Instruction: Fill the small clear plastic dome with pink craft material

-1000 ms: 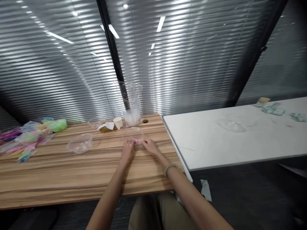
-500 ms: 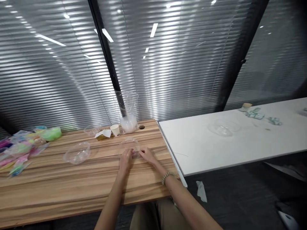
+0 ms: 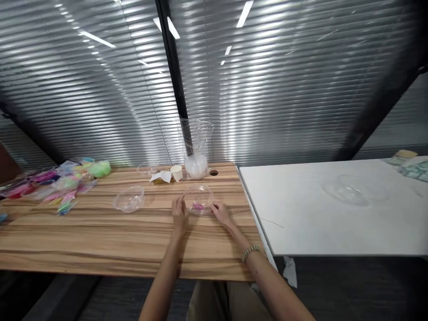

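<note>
A clear plastic dome-shaped container point(image 3: 199, 198) sits on the wooden table point(image 3: 100, 236), near its right end, with a small pink-purple piece point(image 3: 198, 206) showing through it at the base. The left hand point(image 3: 179, 214) rests on the table at the container's left side, fingers loosely curved and touching its edge. The right hand point(image 3: 221, 213) lies at the container's right side, fingers likewise against its rim; from this view I cannot tell whether either hand actually grips it or only touches it. A beaded bracelet point(image 3: 249, 252) circles the right wrist.

To the left of the container stands a second clear plastic bowl point(image 3: 129, 199), apart from the hands. Behind, near the table's far edge, are a small paper cup point(image 3: 177, 173), a bit of white paper over a yellowish object point(image 3: 161, 177), and an upright clear bag with white stuff in its bottom point(image 3: 196, 147), just beside a round cable hole point(image 3: 213, 172). At the table's far left lies a heap of bright coloured packets point(image 3: 56, 185). A white table point(image 3: 334, 223) adjoins on the right, bearing another clear lid point(image 3: 347, 191).
</note>
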Demonstrator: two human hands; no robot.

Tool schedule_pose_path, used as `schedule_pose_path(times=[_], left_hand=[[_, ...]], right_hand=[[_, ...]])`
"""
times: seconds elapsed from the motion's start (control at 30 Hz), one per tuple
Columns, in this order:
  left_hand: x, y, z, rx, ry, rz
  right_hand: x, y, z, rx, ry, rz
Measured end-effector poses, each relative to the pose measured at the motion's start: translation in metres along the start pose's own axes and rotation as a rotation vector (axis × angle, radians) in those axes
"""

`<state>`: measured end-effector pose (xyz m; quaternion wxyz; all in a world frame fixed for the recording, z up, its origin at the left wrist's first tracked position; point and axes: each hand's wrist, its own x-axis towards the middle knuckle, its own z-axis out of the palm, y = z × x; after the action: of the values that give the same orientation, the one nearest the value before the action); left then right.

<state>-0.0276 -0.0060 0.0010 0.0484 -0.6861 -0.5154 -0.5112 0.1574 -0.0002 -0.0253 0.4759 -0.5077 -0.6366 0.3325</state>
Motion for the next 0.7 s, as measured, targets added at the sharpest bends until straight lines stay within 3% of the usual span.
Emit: schedule_pose_path(times=[0.1,0.3,0.4,0.53,0.7], left_hand=[[-0.008,0.001,-0.019,-0.007,-0.003,-0.073],[-0.042,0.014,-0.041,-0.020,-0.339,-0.077],[-0.044,0.020,-0.042,-0.032,-0.481,-0.126],[-0.040,0.021,-0.038,-0.022,-0.497,-0.133],[-0.043,0.018,-0.023,0.021,-0.539,-0.036]], right_hand=[[-0.001,-0.001,-0.001,0.001,-0.001,0.015],[-0.001,0.001,-0.001,0.007,-0.017,0.012],[-0.001,0.003,0.000,0.003,-0.023,0.003],[0.000,0.001,0.004,-0.020,-0.027,-0.030],[0.004,-0.007,0.007,-0.041,0.038,-0.101]])
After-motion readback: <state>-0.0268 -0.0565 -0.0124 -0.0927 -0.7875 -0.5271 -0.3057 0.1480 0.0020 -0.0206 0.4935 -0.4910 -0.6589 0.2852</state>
